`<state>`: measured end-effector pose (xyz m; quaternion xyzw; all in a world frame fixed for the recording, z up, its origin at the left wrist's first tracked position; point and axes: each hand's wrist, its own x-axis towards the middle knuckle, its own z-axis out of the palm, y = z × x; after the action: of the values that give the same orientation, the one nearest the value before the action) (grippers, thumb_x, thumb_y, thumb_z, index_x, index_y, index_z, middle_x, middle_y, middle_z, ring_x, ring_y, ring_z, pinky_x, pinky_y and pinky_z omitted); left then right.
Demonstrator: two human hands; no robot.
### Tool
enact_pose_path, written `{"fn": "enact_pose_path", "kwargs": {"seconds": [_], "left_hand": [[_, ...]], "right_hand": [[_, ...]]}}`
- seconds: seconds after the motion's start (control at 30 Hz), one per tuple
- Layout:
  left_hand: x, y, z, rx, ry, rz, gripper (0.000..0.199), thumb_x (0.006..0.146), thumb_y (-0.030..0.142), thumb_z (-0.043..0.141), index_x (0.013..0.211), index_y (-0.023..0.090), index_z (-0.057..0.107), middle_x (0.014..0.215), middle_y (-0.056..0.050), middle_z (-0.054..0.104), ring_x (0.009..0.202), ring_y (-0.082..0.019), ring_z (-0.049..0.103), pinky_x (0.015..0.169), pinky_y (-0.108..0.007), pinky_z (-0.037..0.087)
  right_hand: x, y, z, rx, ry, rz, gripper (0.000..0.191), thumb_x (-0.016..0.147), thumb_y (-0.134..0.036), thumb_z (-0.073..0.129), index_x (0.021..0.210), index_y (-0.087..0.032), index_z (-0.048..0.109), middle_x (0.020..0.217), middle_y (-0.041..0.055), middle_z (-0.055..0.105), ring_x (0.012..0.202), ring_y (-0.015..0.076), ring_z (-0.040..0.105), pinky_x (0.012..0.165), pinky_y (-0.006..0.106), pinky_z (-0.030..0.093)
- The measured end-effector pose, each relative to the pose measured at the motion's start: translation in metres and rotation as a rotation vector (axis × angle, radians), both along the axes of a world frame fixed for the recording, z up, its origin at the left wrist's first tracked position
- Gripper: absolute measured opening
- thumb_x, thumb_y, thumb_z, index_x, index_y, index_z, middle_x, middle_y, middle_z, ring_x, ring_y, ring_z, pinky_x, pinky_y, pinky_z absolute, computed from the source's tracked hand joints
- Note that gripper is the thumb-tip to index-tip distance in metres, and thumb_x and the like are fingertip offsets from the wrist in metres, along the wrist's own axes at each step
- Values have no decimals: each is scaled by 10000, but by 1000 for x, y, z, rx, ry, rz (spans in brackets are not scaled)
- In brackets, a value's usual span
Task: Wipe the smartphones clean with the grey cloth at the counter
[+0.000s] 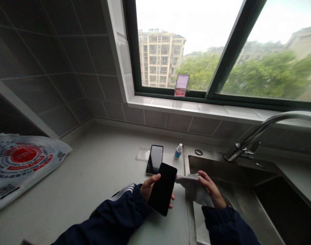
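My left hand is wrapped round a black smartphone, thumb on its left edge and fingertips showing at its right. The phone's dark screen faces up, tilted above the counter. In my right hand hangs a grey cloth, pinched by the fingers and spread toward the phone's right side, over the sink's edge. Behind the held phone a second smartphone lies on the counter, partly covered by it. A clear phone case lies just left of that one. A small spray bottle with a white cap stands beside the sink.
A steel sink with a curved faucet takes up the right side. On the left of the white counter lies a printed plastic bag. A window sill runs along the back wall.
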<state>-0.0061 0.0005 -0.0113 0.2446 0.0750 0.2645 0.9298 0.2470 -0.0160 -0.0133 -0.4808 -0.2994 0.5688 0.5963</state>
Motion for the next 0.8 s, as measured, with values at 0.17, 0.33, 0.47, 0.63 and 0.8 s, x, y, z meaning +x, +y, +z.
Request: {"fn": "enact_pose_path", "kwargs": {"seconds": [0.17, 0.33, 0.47, 0.63, 0.8], "left_hand": [[1, 4, -1, -48, 100, 31, 755, 879, 615, 328, 1413, 85, 398, 926, -152, 691, 865, -267, 666, 779, -449, 508], [6, 6, 4, -93, 98, 46, 761, 867, 639, 321, 1367, 82, 461, 1037, -168, 662, 872, -287, 653, 772, -502, 508], [10, 4, 2, -152, 82, 15, 880, 831, 744, 271, 1290, 37, 527, 977, -182, 660, 832, -313, 652, 748, -543, 493], [17, -1, -1, -171, 59, 61, 926, 796, 812, 264, 1285, 75, 539, 1022, -191, 672, 865, -333, 661, 842, -558, 452], [20, -3, 8, -198, 15, 208, 960, 795, 807, 298, 1281, 13, 533, 1179, -232, 639, 1122, -363, 589, 1043, -490, 353]], "right_hand": [[2, 4, 0, -49, 20, -91, 552, 610, -385, 856, 1084, -235, 617, 840, 32, 759, 654, 220, 713, 646, 362, 562], [13, 8, 11, -37, -98, -219, 630, 567, -408, 867, 1114, -215, 623, 802, 42, 756, 593, 222, 692, 573, 345, 546], [1, 5, 30, 73, -310, -345, 559, 620, -399, 840, 1114, -223, 648, 942, 44, 741, 793, 225, 694, 736, 331, 544], [-56, -15, 49, 432, -776, 136, 462, 764, -273, 744, 1215, -242, 650, 1203, 85, 672, 1097, 289, 632, 982, 387, 479], [-91, -38, 57, 784, -969, 648, 753, 849, -221, 646, 1512, -266, 294, 1475, 89, 450, 1224, 279, 567, 981, 368, 516]]}}
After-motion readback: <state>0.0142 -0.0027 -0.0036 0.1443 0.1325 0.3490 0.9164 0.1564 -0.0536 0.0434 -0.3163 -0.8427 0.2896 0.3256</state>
